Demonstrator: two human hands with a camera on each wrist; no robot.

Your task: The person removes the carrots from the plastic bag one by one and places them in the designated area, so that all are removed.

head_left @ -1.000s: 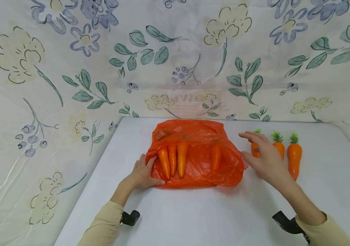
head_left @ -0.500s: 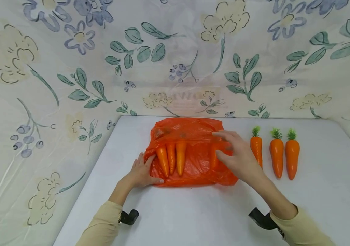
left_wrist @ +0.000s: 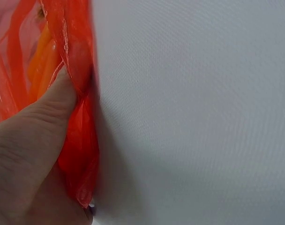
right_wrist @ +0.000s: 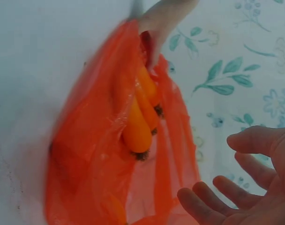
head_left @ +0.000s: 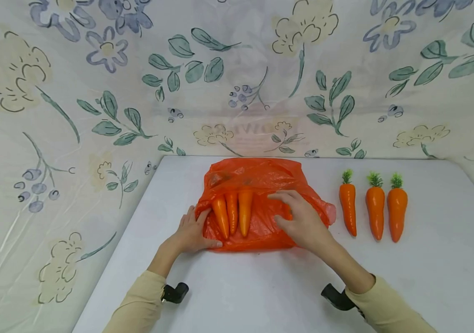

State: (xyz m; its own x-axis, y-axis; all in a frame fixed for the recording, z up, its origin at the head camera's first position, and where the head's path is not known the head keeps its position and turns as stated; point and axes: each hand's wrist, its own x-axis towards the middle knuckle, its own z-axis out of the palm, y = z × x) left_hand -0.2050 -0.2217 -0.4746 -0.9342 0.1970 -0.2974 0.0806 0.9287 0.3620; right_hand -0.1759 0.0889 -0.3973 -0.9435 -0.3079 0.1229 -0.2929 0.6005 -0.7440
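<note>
A thin red-orange plastic bag [head_left: 261, 173] lies on the white table, its mouth partly raised. Three carrots [head_left: 244, 215] lie side by side in its left part. Another carrot [right_wrist: 115, 210] shows at the bottom edge of the right wrist view, within the bag. My left hand [head_left: 191, 231] grips the bag's left edge; in the left wrist view its thumb [left_wrist: 58, 96] goes under a fold of the film. Over the right part of the bag hovers my right hand [head_left: 301, 222], fingers loosely bent and apart, holding nothing.
To the right of the bag, three carrots with green tops stand in a row: a slimmer carrot [head_left: 347, 210], a middle carrot [head_left: 375, 215] and a right carrot [head_left: 397, 215]. A floral cloth [head_left: 237, 106] hangs behind and left of the white table [head_left: 253, 291].
My right hand has moved left from beside the three loose carrots to over the bag's right part, uncovering those carrots. The left hand stays on the bag's edge.
</note>
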